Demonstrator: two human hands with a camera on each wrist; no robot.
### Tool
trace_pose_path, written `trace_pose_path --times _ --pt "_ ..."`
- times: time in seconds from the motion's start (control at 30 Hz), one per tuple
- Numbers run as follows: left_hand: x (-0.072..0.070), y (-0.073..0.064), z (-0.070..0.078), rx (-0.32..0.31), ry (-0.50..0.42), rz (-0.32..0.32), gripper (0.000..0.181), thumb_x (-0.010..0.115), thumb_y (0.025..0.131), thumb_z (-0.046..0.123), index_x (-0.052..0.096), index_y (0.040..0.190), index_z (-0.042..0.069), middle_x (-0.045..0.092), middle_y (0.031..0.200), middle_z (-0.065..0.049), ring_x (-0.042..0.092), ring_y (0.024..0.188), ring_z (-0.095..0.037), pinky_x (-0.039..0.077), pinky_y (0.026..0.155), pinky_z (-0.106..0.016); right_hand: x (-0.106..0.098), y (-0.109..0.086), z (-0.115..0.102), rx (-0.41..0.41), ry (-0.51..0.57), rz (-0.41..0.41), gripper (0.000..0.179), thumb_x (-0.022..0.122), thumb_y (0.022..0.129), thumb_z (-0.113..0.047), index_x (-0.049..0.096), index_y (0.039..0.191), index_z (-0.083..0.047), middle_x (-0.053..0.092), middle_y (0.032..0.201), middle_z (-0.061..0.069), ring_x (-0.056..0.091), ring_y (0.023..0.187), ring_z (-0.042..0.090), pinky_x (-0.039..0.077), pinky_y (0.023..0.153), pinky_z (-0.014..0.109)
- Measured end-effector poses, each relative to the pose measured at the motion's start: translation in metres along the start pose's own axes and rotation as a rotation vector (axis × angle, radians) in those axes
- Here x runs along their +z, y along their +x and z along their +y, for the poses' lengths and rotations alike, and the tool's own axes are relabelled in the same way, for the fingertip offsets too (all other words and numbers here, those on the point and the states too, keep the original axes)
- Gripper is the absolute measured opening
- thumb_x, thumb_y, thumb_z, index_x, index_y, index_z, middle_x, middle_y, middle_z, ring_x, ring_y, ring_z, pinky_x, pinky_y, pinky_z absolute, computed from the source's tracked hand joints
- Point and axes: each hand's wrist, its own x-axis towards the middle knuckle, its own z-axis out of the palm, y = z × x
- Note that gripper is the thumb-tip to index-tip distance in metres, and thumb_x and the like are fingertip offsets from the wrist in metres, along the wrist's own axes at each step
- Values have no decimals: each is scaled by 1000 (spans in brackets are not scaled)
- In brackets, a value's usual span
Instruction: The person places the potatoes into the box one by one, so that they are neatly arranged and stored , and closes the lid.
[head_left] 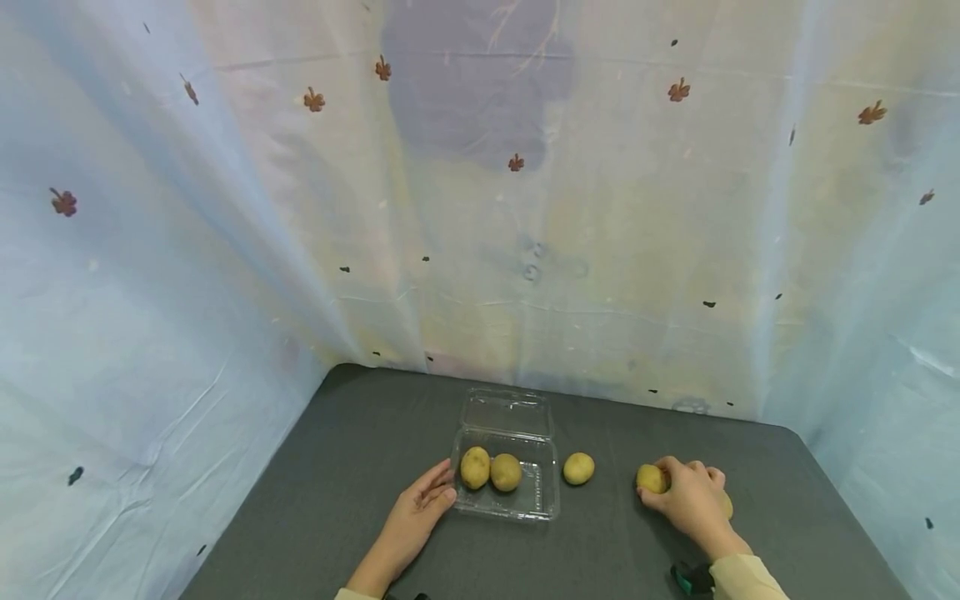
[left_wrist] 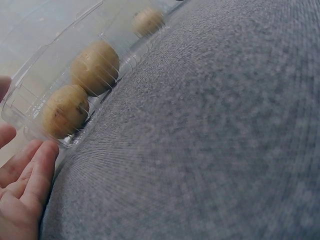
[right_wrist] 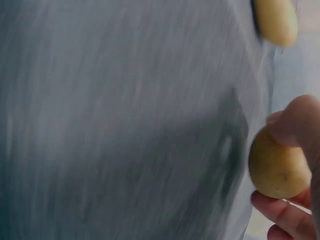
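Note:
A clear plastic clamshell box (head_left: pixel 543 500) stands with its lid (head_left: pixel 506 412) folded back. Inside, on the left, lie two potatoes: one potato (head_left: pixel 475 467) and another potato (head_left: pixel 506 472) beside it. My left hand (head_left: pixel 414 515) touches the box's left side with fairly straight fingers. Over on the right, my right hand (head_left: pixel 693 500) pinches a potato (right_wrist: pixel 279 167) between thumb and fingers, seemingly just off the cloth. Partly hidden behind that hand is another potato (head_left: pixel 727 505). A single potato (head_left: pixel 578 468) rests on the table just right of the box.
Dark grey cloth covers the table (head_left: pixel 360 467). A pale patterned curtain (head_left: pixel 600 250) hangs behind and along both sides. Below the right hand, a dark and green wrist strap (head_left: pixel 690 579) shows at the sleeve.

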Motion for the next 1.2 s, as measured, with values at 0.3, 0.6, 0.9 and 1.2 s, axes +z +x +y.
trace_pose_path --times 0.3,0.6,0.9,1.2 --pt "0 0 -1 -10 -2 -4 57 58 99 31 36 150 16 44 145 -14 47 129 -27 42 101 -26 1 2 -51 -80 120 137 55 80 77 -43 65 116 -7 66 99 5 50 96 30 21 92 58" --pt "0 0 0 -9 -10 1 57 59 98 32 37 149 16 44 145 -14 47 129 -26 42 102 -26 5 0 -97 -168 253 210 50 83 76 -35 65 116 -10 65 99 1 48 95 22 21 94 54" --pt "-1 1 -4 -15 -8 -4 58 58 98 32 36 150 16 43 146 -13 46 130 -25 42 101 -26 19 -2 -125 -212 333 225 47 85 73 -36 67 111 -17 63 96 -6 46 95 15 21 95 51" --pt "0 1 -5 -19 -17 -4 58 58 99 31 35 150 16 43 146 -14 46 130 -25 43 101 -26 29 -2 -147 -267 332 221 48 86 72 -37 67 112 -18 63 95 -10 45 93 13 21 94 48"
